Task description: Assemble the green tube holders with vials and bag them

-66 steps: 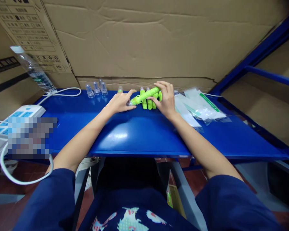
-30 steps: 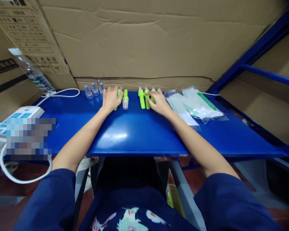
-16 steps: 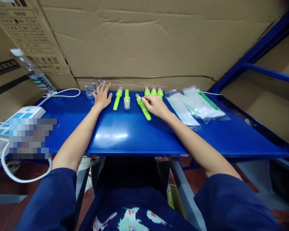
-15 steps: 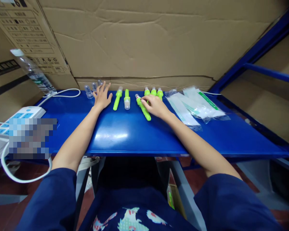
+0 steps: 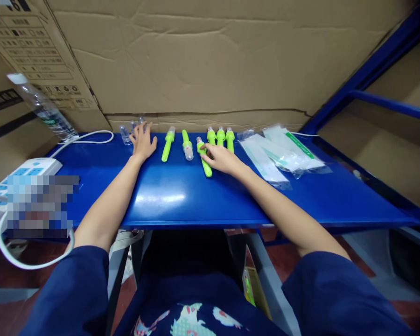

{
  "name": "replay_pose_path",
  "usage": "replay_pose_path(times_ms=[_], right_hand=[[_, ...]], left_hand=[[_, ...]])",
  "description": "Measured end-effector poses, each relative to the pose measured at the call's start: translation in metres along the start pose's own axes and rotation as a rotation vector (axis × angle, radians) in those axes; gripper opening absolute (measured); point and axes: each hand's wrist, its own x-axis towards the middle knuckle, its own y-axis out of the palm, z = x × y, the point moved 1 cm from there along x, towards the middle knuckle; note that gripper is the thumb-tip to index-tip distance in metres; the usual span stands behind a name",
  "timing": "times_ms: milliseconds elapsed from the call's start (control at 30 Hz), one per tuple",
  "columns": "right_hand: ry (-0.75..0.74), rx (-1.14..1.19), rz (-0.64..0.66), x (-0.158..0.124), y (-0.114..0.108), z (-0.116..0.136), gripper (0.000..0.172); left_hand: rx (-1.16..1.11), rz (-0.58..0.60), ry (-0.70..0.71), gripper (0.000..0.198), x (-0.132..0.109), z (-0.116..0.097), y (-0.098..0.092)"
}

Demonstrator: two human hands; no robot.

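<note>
My left hand (image 5: 143, 144) lies with its fingers spread at the small clear plastic caps (image 5: 124, 135) along the back of the table, partly covering some of them. With fingers and thumb, my right hand (image 5: 221, 157) holds a lime-green pen-shaped stick (image 5: 206, 165) at its upper part; its narrow clear tip points away from me. Between my hands lie two loose sticks: a green stick (image 5: 167, 148) with its clear cap pointing to the back, and another green stick (image 5: 187, 147) with its clear cap toward me. Three more green sticks (image 5: 220, 136) lie side by side behind my right hand.
Clear packets (image 5: 266, 156) with white and green contents lie on the right of the blue table (image 5: 182, 207). At left are a water bottle (image 5: 49, 114), a white power strip (image 5: 42, 165) with its cable, and a blurred-out item. Cardboard (image 5: 196, 60) stands behind.
The stick between my hands has turned, its capped end now pointing slightly right. The stick under my right hand has shifted a little left and lies straighter. My left hand stays by the caps.
</note>
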Motion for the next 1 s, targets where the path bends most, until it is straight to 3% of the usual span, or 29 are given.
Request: replay_pose_path(times_ms=[167, 333, 567, 700, 833, 1000], right_hand=[[0.019, -0.009, 0.015, -0.002, -0.003, 0.005, 0.041], [0.086, -0.004, 0.039, -0.004, -0.005, 0.011, 0.050], [0.050, 0.140, -0.022, 0.004, 0.011, -0.006, 0.054], [0.131, 0.085, 0.023, 0.005, 0.010, -0.006, 0.052], [0.180, 0.007, 0.135, 0.003, 0.001, 0.003, 0.037], [0.190, 0.024, 0.232, -0.001, -0.010, 0.014, 0.050]], left_hand=[[0.008, -0.062, -0.017, 0.080, 0.000, -0.002, -0.005], [0.012, -0.025, 0.003, 0.079, 0.001, 0.002, -0.006], [-0.011, -0.059, 0.090, 0.062, 0.007, 0.007, -0.003], [-0.028, -0.080, 0.150, 0.041, 0.013, 0.013, 0.001], [-0.017, 0.019, 0.165, 0.039, 0.015, 0.014, 0.005], [0.044, 0.176, 0.196, 0.055, 0.016, 0.007, 0.005]])
